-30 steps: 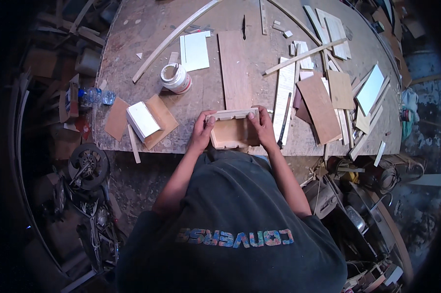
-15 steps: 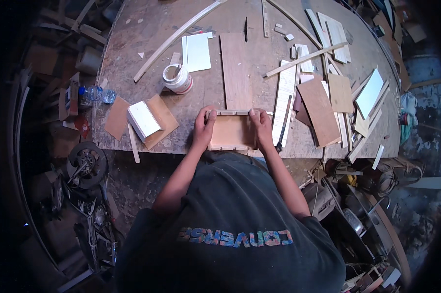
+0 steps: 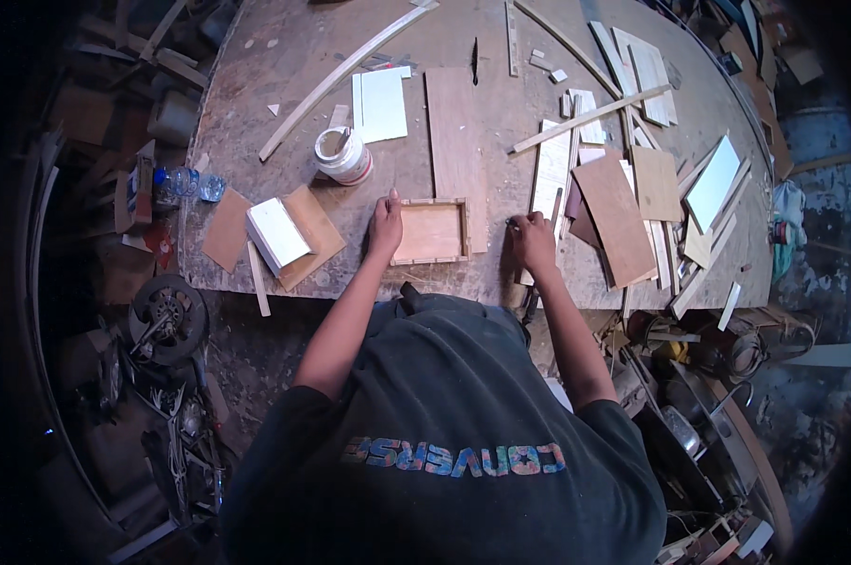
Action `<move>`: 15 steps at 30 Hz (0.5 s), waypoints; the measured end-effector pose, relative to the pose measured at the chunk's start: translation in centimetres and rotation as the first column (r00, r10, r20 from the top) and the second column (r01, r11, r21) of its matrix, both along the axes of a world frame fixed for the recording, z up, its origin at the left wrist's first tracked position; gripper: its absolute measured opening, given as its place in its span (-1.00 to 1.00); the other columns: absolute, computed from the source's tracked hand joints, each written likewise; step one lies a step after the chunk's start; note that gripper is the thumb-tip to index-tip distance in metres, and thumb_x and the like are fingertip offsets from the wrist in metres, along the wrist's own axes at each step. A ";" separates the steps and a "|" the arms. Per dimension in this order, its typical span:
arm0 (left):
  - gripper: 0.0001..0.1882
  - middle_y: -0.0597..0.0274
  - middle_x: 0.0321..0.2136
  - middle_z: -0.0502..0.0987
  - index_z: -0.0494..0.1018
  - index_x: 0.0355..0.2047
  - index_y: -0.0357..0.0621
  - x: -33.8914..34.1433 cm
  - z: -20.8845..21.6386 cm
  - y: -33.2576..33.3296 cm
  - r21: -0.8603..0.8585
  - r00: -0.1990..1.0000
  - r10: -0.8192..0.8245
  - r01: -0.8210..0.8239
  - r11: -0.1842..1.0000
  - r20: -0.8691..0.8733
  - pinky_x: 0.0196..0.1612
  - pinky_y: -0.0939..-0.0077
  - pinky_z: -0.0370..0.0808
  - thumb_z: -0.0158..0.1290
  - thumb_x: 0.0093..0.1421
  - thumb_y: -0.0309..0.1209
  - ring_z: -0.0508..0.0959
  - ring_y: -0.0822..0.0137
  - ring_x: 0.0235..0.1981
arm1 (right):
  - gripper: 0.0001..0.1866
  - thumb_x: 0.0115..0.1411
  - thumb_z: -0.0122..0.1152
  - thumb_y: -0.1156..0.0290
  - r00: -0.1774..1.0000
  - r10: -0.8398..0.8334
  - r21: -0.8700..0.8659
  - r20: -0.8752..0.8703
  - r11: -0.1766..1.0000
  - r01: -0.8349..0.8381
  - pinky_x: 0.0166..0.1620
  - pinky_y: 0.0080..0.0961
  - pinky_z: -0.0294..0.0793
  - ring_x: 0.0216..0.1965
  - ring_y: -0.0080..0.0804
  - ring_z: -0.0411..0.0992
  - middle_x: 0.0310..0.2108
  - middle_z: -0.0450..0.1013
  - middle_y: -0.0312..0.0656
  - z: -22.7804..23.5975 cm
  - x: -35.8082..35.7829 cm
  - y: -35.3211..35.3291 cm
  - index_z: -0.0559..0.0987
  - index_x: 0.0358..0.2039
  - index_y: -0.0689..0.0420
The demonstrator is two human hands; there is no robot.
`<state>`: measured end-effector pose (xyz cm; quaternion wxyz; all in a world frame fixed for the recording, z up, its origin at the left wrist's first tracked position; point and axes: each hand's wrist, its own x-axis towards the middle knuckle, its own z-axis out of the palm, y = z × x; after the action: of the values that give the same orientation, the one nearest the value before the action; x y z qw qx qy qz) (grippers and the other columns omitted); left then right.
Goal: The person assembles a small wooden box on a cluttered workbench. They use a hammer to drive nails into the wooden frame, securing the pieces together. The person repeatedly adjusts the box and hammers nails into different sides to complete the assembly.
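Note:
A shallow wooden box (image 3: 431,233) with raised rims and an open top rests on the workbench in front of me. My left hand (image 3: 386,226) grips its left side, the thumb pointing up along the rim. To the right of the box, apart from it, my right hand (image 3: 535,243) is low over the bench with curled fingers. A long, thin dark tool (image 3: 557,203) lies by that hand on a pale wooden strip (image 3: 545,179). What the right fingers hold, if anything, is hidden. Just beyond the box lies a flat brown board (image 3: 453,132).
An open white tub (image 3: 343,156) with a stick in it stands beyond my left hand. A white block (image 3: 278,232) sits on brown boards at the left. Loose boards and strips, including a brown panel (image 3: 614,218), pile up at the right. A plastic bottle (image 3: 188,183) lies at the left edge.
My right hand has let go of the box and moved right, down beside the thin tool. The box has shifted left and now lies flatter, my left hand still on it.

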<state>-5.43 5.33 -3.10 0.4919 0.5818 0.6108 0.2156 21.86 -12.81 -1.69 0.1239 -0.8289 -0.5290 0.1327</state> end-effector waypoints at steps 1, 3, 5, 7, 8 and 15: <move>-0.34 -0.29 -0.22 0.56 0.43 -0.10 -0.28 0.1 -0.5 0.1 0.007 1.000 0.008 -0.008 1.000 0.003 -0.01 0.02 0.43 -0.24 0.43 0.17 0.54 -0.25 -0.07 | -0.73 0.12 0.26 0.41 1.000 -0.015 0.002 0.011 1.000 0.015 -0.04 -0.04 0.48 -0.09 0.04 0.43 -0.09 0.45 0.02 -0.1 0.0 0.2 0.57 -0.14 0.14; -0.36 -0.30 -0.21 0.56 0.41 -0.08 -0.31 0.5 -1.4 0.0 0.017 1.000 0.022 -0.022 1.000 0.010 -0.01 0.03 0.43 -0.23 0.44 0.13 0.54 -0.26 -0.08 | -0.78 0.13 0.27 0.40 0.999 -0.034 0.022 0.017 0.999 0.034 -0.07 -0.05 0.48 -0.15 0.03 0.45 -0.19 0.47 0.00 -0.6 0.1 0.3 0.56 -0.21 0.16; -0.41 -0.28 -0.15 0.55 0.39 -0.04 -0.34 1.0 -2.0 -0.6 0.078 0.996 0.090 -0.091 0.993 0.013 0.05 0.04 0.40 -0.15 0.43 0.07 0.51 -0.24 -0.03 | -0.82 0.15 0.27 0.40 0.999 -0.043 0.057 0.008 0.997 0.043 -0.11 -0.07 0.50 -0.22 0.02 0.48 -0.31 0.50 0.00 -1.3 0.1 0.3 0.53 -0.26 0.18; -0.44 -0.26 -0.09 0.53 0.37 0.01 -0.35 1.3 -2.6 -1.2 0.208 0.990 0.137 -0.126 0.970 -0.039 0.11 0.05 0.36 -0.06 0.39 0.01 0.48 -0.22 0.03 | -0.81 0.22 0.26 0.37 0.962 -0.120 0.075 -0.247 0.987 0.142 -0.19 -0.17 0.51 -0.29 -0.01 0.52 -0.35 0.52 0.02 -0.9 -0.5 0.5 0.51 -0.26 0.21; -0.44 -0.24 -0.05 0.51 0.36 0.03 -0.35 1.5 -2.8 -1.4 0.304 0.984 0.151 -0.117 0.946 -0.091 0.14 0.05 0.34 -0.01 0.36 -0.02 0.46 -0.20 0.06 | -0.79 0.26 0.26 0.36 0.917 -0.152 0.074 -0.369 0.979 0.192 -0.23 -0.22 0.52 -0.33 -0.03 0.54 -0.37 0.53 0.04 -0.8 -0.9 0.6 0.49 -0.26 0.23; -0.43 -0.12 -0.05 0.53 0.44 0.03 -0.27 4.3 3.3 -4.6 0.433 0.850 -0.451 0.527 0.731 -0.273 0.14 0.07 0.38 0.21 0.18 -0.09 0.47 -0.16 0.05 | -0.74 0.27 0.29 0.37 0.661 -0.184 0.072 -0.727 0.937 0.340 -0.34 -0.43 0.51 -0.45 -0.34 0.56 -0.50 0.55 -0.10 -0.1 -4.2 0.8 0.41 -0.19 0.20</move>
<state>-1.14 0.77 0.15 0.3193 0.8421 0.3946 0.1824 17.66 -12.01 -1.76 0.4193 -0.7637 -0.3250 0.3678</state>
